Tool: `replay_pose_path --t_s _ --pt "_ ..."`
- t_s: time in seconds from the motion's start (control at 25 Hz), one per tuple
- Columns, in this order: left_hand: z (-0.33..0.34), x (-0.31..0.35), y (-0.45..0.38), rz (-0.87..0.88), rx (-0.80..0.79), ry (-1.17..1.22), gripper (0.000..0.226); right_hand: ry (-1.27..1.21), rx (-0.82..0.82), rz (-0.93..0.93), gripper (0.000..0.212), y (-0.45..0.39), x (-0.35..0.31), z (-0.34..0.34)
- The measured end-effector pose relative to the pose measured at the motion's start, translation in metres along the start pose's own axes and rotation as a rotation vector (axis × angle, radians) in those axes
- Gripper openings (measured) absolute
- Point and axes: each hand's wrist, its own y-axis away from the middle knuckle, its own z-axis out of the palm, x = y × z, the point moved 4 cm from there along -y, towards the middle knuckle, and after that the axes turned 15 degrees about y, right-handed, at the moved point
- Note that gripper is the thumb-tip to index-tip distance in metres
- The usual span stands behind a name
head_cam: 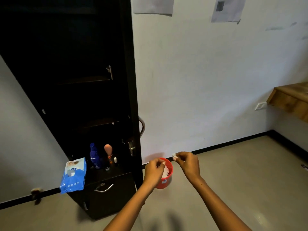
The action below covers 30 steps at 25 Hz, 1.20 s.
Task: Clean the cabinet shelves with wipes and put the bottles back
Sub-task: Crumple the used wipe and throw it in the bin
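Observation:
A tall black cabinet (80, 67) stands open on the left, its upper shelves dark and bare. On its low ledge stand a blue bottle (94, 156), a peach-capped bottle (108, 152) and a small white bottle (115, 160). A blue pack of wipes (73, 175) leans on the ledge's left corner. My right hand (188, 162) pinches a small crumpled white wipe (174, 157) just right of a red bin (165, 176). My left hand (154, 170) hovers over the bin with fingers curled; whether it holds anything is unclear.
The red bin holds used white wipes and sits on the tiled floor beside the cabinet's open door (133, 147). A wooden desk (291, 100) juts out at the right wall. Papers (228, 9) hang on the white wall.

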Motion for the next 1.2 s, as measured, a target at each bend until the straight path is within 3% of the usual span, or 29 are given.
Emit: replay_pose_path --t_s 0.16,0.4,0.56,0.84,1.2 --pt "0.013 -0.003 -0.021 -0.045 0.032 -0.033 0.019 0.028 -0.039 -0.060 0.021 -0.069 0.010 0.006" --pt "0.028 -0.004 -0.046 -0.076 0.205 -0.006 0.017 0.316 -0.211 -0.207 0.046 -0.180 -0.010 0.032" --pt "0.035 -0.006 -0.050 -0.081 0.292 -0.008 0.017 0.348 -0.243 -0.241 0.024 -0.201 0.001 0.045" --pt "0.034 -0.010 -0.033 -0.103 0.329 -0.004 0.016 0.330 -0.324 -0.335 0.015 -0.138 0.007 0.043" --pt "-0.040 -0.010 0.082 -0.051 0.114 -0.015 0.017 0.342 -0.403 -0.525 0.015 0.041 -0.074 0.016"
